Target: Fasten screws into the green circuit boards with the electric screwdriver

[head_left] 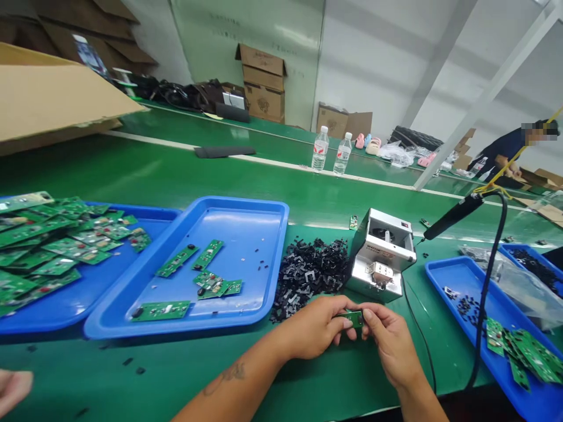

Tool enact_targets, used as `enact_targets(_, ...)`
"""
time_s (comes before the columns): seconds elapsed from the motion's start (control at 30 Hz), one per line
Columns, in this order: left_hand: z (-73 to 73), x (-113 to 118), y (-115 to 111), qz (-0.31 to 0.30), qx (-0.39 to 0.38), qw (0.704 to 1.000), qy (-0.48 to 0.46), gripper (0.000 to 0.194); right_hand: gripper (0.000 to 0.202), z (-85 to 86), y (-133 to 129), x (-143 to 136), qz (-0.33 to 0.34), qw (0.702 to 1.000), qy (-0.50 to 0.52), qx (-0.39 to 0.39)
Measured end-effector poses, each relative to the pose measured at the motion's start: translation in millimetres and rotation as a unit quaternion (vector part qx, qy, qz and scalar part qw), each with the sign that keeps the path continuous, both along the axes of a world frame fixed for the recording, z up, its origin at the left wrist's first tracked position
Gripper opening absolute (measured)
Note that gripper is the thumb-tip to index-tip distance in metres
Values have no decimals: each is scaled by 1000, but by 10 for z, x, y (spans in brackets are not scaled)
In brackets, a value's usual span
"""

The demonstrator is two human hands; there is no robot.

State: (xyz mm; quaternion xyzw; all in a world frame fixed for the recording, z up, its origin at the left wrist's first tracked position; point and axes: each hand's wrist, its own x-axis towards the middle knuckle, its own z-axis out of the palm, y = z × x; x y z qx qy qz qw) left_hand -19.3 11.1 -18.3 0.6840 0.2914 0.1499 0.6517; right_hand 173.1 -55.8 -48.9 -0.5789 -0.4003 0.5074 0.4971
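A small green circuit board (pixel 353 318) is held between my two hands, just in front of a white and silver machine (pixel 373 275). My left hand (pixel 314 328) grips its left part, with the fingers covering much of it. At the right end, my right hand (pixel 389 337) pinches the board near a dark component. A heap of black plastic pieces (pixel 312 269) lies behind my left hand. Several green boards, one of them a long board (pixel 162 310), rest in the middle blue tray (pixel 281 258) on the left.
A blue tray (pixel 165 214) piled with boards stands far left; another person's hand (pixel 13 390) shows below it. A black electric screwdriver (pixel 455 217) hangs at right over a blue tray (pixel 440 266). Two water bottles (pixel 320 149) stand behind. A person (pixel 497 149) bends at the far right.
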Motion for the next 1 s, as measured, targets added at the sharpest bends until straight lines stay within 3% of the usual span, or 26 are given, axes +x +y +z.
enact_targets(0.2,14,23,-23,29,78,996,42,21,45,44,48,-10,-5,1000,-28,4)
enact_targets(0.37,-6,1,-37,36,84,994,57,20,43,72,-54,-20,15,996,-82,9)
enact_targets(0.43,-32,1,-30,43,68,996,46,22,37,140,-78,58,-26,984,-162,67)
enact_targets(0.5,-65,43,-13,65,22,997,21,24,31,237,7,235,-144,937,-267,173)
enact_targets(0.57,-92,141,15,110,-38,993,-21,25,39,339,251,508,-285,864,-325,259)
enact_targets(0.6,-99,207,31,135,-68,988,-45,25,54,384,432,668,-334,844,-315,277)
enact_targets(0.7,-94,414,78,202,-125,968,-84,26,100,466,1098,1138,-388,847,-283,229)
enact_targets(0.8,-88,544,109,244,-151,955,-71,27,117,465,1717,1437,-396,855,-261,208)
enact_targets(0.87,-100,572,115,256,-147,953,-65,28,113,443,1997,1520,-375,867,-253,209)
enact_targets(1.0,-138,569,106,267,-133,952,-74,32,62,446,2150,1550,-314,887,-256,222)
